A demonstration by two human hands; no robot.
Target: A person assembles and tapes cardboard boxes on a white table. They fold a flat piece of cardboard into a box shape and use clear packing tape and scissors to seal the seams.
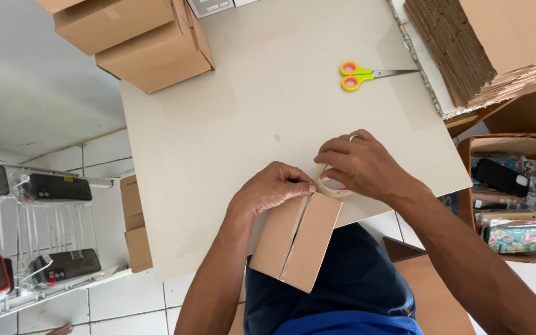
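Note:
A small brown cardboard box rests at the near edge of the pale table, its two top flaps closed along a centre seam. My left hand presses on the box's far end, fingertips at the seam. My right hand grips a roll of clear tape right at that far end, beside my left fingertips. A ring shows on one finger of my right hand.
Scissors with yellow and orange handles lie at the far right of the table. Closed cardboard boxes are stacked at the far left. Flat cardboard sheets are piled at the right. A crate of phone cases and a wire rack flank the table.

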